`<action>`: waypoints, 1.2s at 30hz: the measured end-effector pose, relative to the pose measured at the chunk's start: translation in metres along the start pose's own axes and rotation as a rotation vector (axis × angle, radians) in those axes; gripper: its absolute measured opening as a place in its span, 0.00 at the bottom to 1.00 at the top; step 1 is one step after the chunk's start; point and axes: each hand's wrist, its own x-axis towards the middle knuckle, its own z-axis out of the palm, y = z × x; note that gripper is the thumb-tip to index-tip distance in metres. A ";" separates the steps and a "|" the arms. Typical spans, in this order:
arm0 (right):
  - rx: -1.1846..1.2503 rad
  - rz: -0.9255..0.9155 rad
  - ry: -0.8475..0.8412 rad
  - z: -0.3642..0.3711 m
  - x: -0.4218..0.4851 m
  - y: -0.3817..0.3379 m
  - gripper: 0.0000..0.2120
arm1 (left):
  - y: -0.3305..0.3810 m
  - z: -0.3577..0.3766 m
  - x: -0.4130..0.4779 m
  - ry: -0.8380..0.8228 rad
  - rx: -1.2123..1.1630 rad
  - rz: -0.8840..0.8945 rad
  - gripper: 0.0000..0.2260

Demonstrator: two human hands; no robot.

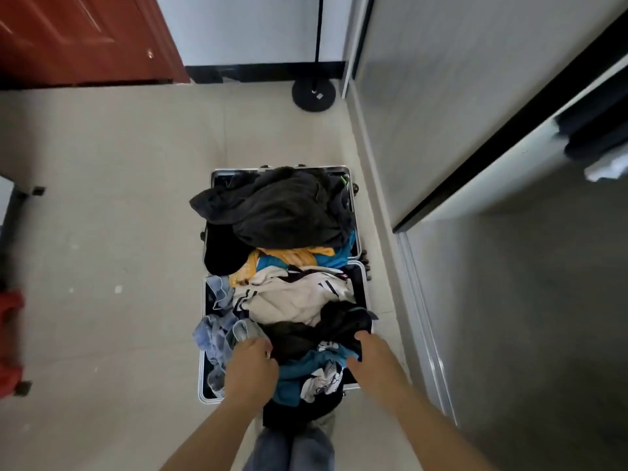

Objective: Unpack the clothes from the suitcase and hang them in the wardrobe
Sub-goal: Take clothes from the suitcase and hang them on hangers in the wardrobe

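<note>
An open suitcase (361,289) lies flat on the floor in front of me, heaped with clothes. A dark grey garment (282,209) fills its far half. A cream garment (292,300), yellow and teal pieces and blue denim (217,331) lie in the near half. My left hand (249,368) and my right hand (368,356) both grip a black garment (306,334) near the front of the pile, fingers curled into the cloth. The wardrobe (475,130) stands to the right, its sliding door partly open with folded clothes (598,144) on a shelf inside.
A round black stand base (314,94) with a pole sits on the floor beyond the suitcase. A red-brown door (85,39) is at the top left. Something red (10,341) is at the left edge. Pale tiled floor (119,232) surrounds the suitcase.
</note>
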 end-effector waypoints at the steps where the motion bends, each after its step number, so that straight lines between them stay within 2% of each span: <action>1: -0.023 0.005 -0.039 0.022 0.011 0.012 0.19 | -0.014 0.021 0.006 -0.033 0.004 -0.012 0.09; 4: -0.097 0.041 -0.137 0.080 0.048 0.046 0.19 | -0.043 0.080 0.029 -0.114 0.057 0.041 0.11; 7: -0.178 0.037 -0.164 0.121 0.089 0.076 0.22 | -0.060 0.130 0.061 -0.204 0.109 0.151 0.14; 11: -0.324 0.002 -0.124 0.161 0.143 0.101 0.28 | -0.073 0.190 0.097 -0.314 0.164 0.166 0.17; 13: -0.401 -0.008 -0.077 0.181 0.169 0.111 0.31 | -0.085 0.222 0.109 -0.372 0.197 0.171 0.25; 15: -0.470 0.000 -0.033 0.195 0.186 0.119 0.30 | -0.096 0.244 0.118 -0.409 0.243 0.167 0.32; 17: -0.477 -0.023 0.030 0.211 0.199 0.129 0.21 | -0.106 0.261 0.127 -0.413 0.296 0.154 0.36; 19: -0.334 -0.041 0.153 0.222 0.204 0.133 0.11 | -0.113 0.268 0.134 -0.407 0.357 0.145 0.37; 21: 0.048 0.074 0.288 0.222 0.203 0.123 0.04 | -0.118 0.271 0.136 -0.409 0.403 0.142 0.39; 24: 0.780 0.278 0.252 0.194 0.189 0.090 0.08 | -0.116 0.268 0.127 -0.402 0.255 0.084 0.43; 26: 1.055 0.325 0.195 0.169 0.171 0.066 0.10 | -0.109 0.256 0.123 -0.324 0.059 0.025 0.39; 29: 1.232 0.284 0.079 0.136 0.140 0.030 0.10 | -0.093 0.221 0.119 -0.207 -0.219 -0.028 0.15; 31: 1.300 0.234 0.036 0.114 0.122 0.006 0.08 | -0.078 0.186 0.108 -0.205 -0.439 -0.093 0.05; 36: 1.577 0.168 0.043 0.048 0.088 -0.035 0.11 | -0.024 0.085 0.058 -0.148 -0.941 -0.282 0.09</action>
